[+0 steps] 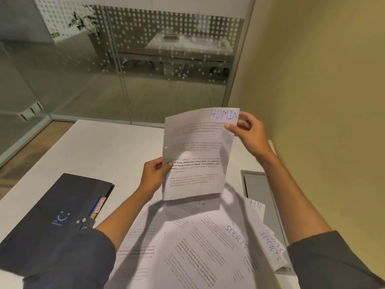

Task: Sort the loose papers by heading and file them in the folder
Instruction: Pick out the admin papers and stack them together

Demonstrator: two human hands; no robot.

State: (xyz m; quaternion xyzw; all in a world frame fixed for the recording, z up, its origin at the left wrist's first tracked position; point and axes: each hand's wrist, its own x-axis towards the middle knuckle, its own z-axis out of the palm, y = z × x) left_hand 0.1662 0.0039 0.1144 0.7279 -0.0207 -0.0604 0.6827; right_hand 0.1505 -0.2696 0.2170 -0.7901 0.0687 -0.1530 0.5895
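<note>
Nearest to me, the loose papers lie fanned out in an overlapping heap on the white table — two corners read SPORTS, one further back reads HR. To their left lies the dark folder, flat and closed, with coloured tabs peeking from its right edge; my left sleeve covers its near corner. Above the heap I hold one sheet up off the table, nearly upright and slightly curled. My left hand pinches its left edge low down, thumb on the printed face; my right hand pinches the top right corner, just beside the handwritten heading ADMIN. A grey recessed panel sits in the table to the right. Beyond the table stands a glass wall with dotted frosting — a plant and another desk show through it.
</note>
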